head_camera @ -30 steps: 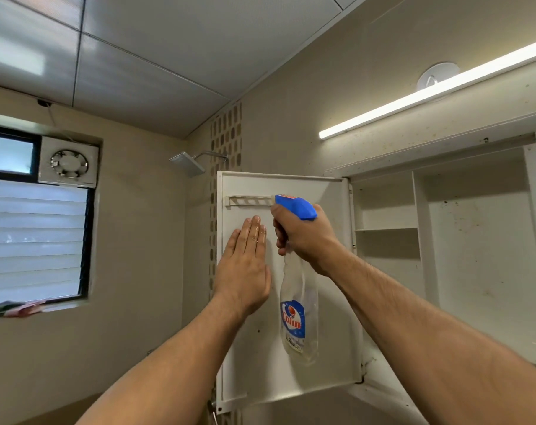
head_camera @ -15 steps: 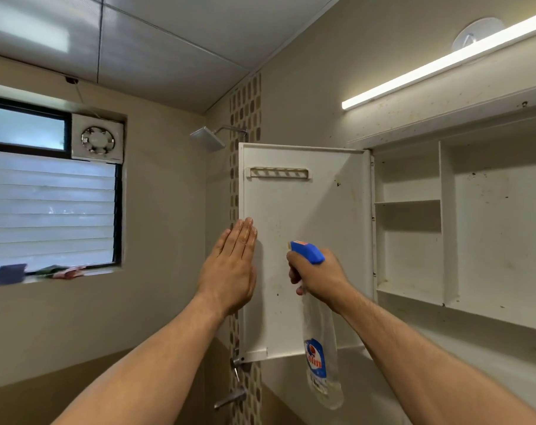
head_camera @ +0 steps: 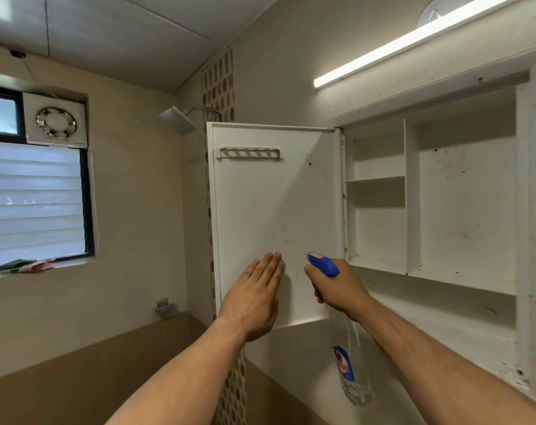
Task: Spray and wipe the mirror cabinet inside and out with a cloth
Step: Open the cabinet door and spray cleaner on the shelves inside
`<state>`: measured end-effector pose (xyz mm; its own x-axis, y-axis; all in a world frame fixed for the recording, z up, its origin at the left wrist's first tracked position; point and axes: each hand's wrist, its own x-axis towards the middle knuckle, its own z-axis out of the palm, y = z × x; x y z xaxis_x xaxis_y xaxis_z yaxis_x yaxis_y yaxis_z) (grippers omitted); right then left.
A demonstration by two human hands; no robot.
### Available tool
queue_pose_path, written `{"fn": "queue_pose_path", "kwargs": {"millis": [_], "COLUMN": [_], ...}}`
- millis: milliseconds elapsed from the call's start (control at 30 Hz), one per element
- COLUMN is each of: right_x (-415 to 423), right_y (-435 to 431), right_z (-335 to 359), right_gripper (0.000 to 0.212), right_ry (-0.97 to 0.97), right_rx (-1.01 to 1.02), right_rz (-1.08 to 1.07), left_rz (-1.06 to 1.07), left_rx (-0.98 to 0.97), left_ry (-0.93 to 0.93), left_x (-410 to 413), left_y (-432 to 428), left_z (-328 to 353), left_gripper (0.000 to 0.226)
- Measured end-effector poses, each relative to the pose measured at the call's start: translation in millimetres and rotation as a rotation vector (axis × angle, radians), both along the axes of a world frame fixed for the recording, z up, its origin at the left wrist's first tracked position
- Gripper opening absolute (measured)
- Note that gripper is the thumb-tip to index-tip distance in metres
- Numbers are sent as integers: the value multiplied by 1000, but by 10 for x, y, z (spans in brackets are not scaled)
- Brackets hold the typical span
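Note:
The white cabinet door [head_camera: 269,204] stands swung open, its stained inner face toward me, with a slotted holder [head_camera: 250,153] near its top. My left hand [head_camera: 256,297] lies flat with straight fingers against the door's lower part. My right hand [head_camera: 337,286] grips the neck of a clear spray bottle [head_camera: 351,375] with a blue trigger head [head_camera: 323,264], nozzle pointing at the door. To the right, the open cabinet [head_camera: 432,210] shows bare, speckled white shelves. A cloth [head_camera: 27,265] lies on the window sill at far left.
A shower head [head_camera: 178,119] hangs just left of the door's top corner. A strip light [head_camera: 414,41] runs above the cabinet. The window [head_camera: 33,197] and a vent fan [head_camera: 55,122] are on the left wall. A small metal fitting [head_camera: 165,306] sticks out below.
My right hand with the bottle has dropped from the door's top holder to its lower part. The left hand slid lower on the door, and my view has tilted and pulled back.

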<state>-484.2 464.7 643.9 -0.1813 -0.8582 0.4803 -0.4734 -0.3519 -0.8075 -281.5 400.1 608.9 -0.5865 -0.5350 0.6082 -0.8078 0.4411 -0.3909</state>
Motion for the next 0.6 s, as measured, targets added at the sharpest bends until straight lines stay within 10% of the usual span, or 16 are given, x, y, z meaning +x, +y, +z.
{"fn": "queue_pose_path", "kwargs": {"millis": [600], "right_x": [950], "right_y": [-5], "right_z": [-973], "right_gripper": [19], "right_ry": [-107], "right_rx": [192], "right_rz": [221], "left_rz": [100], "left_rx": [88], "left_ry": [-10], "left_x": [827], "left_y": [307], "left_z": [-750], "left_gripper": [73]}}
